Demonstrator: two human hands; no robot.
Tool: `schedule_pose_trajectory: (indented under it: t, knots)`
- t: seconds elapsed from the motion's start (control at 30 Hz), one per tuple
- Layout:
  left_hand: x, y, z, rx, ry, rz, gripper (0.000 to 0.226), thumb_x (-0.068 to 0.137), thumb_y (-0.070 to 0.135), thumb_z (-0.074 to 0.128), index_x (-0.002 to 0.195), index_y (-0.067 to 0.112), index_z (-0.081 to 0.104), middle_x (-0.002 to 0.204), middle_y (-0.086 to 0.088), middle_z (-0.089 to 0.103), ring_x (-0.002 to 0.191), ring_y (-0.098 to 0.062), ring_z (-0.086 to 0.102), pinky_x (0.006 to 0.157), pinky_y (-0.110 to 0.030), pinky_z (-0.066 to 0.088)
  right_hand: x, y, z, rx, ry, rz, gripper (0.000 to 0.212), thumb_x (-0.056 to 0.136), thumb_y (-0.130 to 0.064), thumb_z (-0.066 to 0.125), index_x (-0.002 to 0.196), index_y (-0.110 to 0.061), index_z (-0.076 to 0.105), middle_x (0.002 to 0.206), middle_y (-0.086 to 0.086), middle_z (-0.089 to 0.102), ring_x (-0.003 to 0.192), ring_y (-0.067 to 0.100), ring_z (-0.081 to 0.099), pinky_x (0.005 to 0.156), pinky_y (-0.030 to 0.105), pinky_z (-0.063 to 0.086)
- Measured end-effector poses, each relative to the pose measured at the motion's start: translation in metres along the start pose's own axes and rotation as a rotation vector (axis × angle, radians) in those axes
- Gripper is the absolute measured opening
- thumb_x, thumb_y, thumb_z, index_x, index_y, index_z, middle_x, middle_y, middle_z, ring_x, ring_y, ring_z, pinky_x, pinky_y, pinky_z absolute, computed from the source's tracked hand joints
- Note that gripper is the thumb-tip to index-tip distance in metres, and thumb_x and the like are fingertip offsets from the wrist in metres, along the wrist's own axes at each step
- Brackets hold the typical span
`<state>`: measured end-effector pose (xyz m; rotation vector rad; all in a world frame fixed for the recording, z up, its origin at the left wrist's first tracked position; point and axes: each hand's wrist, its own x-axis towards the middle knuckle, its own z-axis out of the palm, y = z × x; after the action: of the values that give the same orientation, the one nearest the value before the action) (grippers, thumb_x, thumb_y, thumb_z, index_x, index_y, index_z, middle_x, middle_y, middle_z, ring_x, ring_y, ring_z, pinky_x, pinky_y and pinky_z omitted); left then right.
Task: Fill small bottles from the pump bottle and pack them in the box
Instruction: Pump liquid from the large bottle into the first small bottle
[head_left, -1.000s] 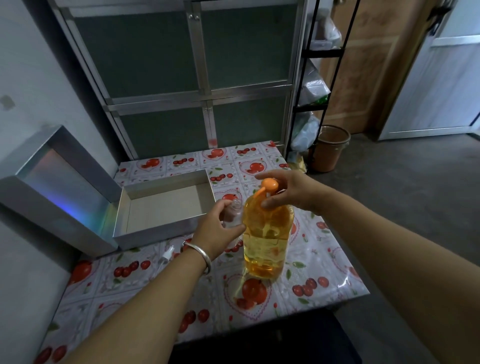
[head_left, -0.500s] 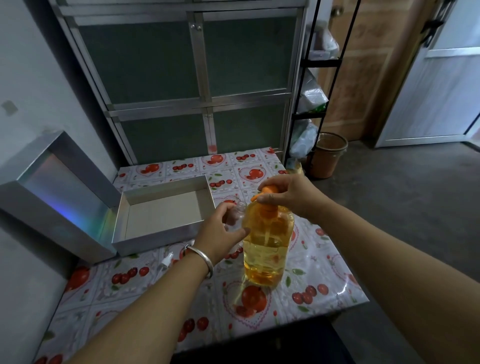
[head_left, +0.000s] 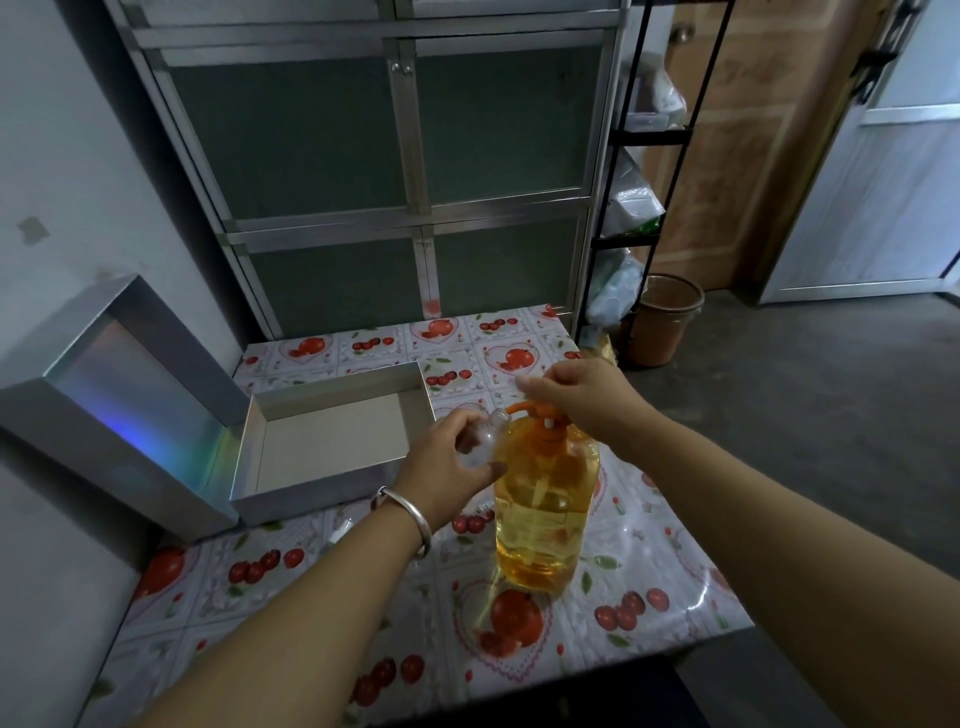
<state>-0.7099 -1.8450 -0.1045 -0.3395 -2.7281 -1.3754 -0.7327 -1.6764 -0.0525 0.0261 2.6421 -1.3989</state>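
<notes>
A tall pump bottle (head_left: 540, 519) of amber liquid with an orange pump stands on the fruit-patterned tablecloth (head_left: 649, 571). My left hand (head_left: 441, 467) grips a small clear bottle (head_left: 480, 441) and holds its mouth up at the orange spout. My right hand (head_left: 582, 395) rests on top of the pump head, fingers loosely extended; the white stem shows below the head. The silver box (head_left: 332, 483) lies open to the left of the bottle, with nothing visible inside.
The box's holographic lid (head_left: 130, 395) leans against the left wall. A small white item (head_left: 337, 535) lies on the cloth by my left wrist. Behind stand a metal cabinet (head_left: 405, 156), a black rack (head_left: 634, 208) with bags, and a brown bin (head_left: 665, 322).
The pump head went down under my right hand half a second ago and has come back up, showing its white stem. My left hand keeps the small bottle at the spout.
</notes>
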Motion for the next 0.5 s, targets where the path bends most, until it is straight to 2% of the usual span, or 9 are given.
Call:
schedule_pose_trajectory:
  t: [0.1, 0.2, 0.27, 0.33, 0.4, 0.5]
  knots:
    - [0.004, 0.0, -0.001, 0.028, -0.011, 0.003, 0.042, 0.074, 0.022, 0.075, 0.111, 0.017, 0.056, 0.096, 0.003, 0.055, 0.086, -0.01, 0.051, 0.066, -0.004, 0.037, 0.011, -0.008, 0.003, 0.06, -0.017, 0.115, 0.047, 0.095, -0.048, 0.039, 0.089, -0.01, 0.067, 0.075, 0.005, 0.061, 0.078, 0.018, 0.058, 0.062, 0.022, 0.045]
    - [0.006, 0.001, -0.002, 0.045, -0.025, 0.008, 0.047, 0.074, 0.022, 0.075, 0.116, 0.018, 0.055, 0.1, 0.002, 0.056, 0.089, -0.01, 0.051, 0.067, -0.004, 0.036, 0.024, -0.016, 0.01, 0.036, 0.0, 0.156, 0.051, 0.098, -0.043, 0.033, 0.1, -0.004, 0.066, 0.104, 0.013, 0.065, 0.089, 0.026, 0.06, 0.081, 0.035, 0.049]
    - [0.007, 0.002, -0.003, 0.036, -0.028, 0.025, 0.046, 0.075, 0.021, 0.074, 0.117, 0.018, 0.055, 0.098, 0.004, 0.055, 0.085, -0.006, 0.05, 0.065, -0.002, 0.039, 0.031, -0.019, 0.013, -0.038, 0.026, 0.162, 0.047, 0.099, -0.034, 0.033, 0.114, 0.001, 0.06, 0.117, 0.02, 0.062, 0.102, 0.034, 0.06, 0.088, 0.038, 0.047]
    - [0.006, 0.003, -0.004, 0.013, -0.032, 0.049, 0.042, 0.076, 0.02, 0.073, 0.114, 0.018, 0.056, 0.093, 0.008, 0.053, 0.08, 0.002, 0.048, 0.066, 0.002, 0.038, 0.037, -0.02, 0.015, -0.082, 0.032, 0.219, 0.04, 0.1, -0.021, 0.034, 0.13, 0.0, 0.048, 0.123, 0.021, 0.058, 0.107, 0.034, 0.057, 0.084, 0.034, 0.046]
    - [0.007, 0.003, -0.006, 0.008, -0.039, 0.062, 0.04, 0.076, 0.021, 0.073, 0.112, 0.019, 0.057, 0.091, 0.013, 0.051, 0.081, 0.006, 0.047, 0.067, 0.004, 0.037, 0.037, -0.021, 0.019, -0.139, 0.066, 0.227, 0.043, 0.099, -0.011, 0.037, 0.142, -0.007, 0.033, 0.12, 0.017, 0.055, 0.095, 0.026, 0.054, 0.076, 0.029, 0.046]
    - [0.009, 0.003, -0.009, 0.022, -0.058, 0.055, 0.043, 0.076, 0.021, 0.073, 0.116, 0.021, 0.056, 0.093, 0.012, 0.052, 0.082, 0.006, 0.047, 0.067, 0.003, 0.038, 0.039, -0.02, 0.021, -0.262, 0.043, 0.195, 0.048, 0.098, -0.009, 0.04, 0.144, -0.009, 0.028, 0.117, 0.016, 0.053, 0.093, 0.022, 0.051, 0.078, 0.029, 0.049]
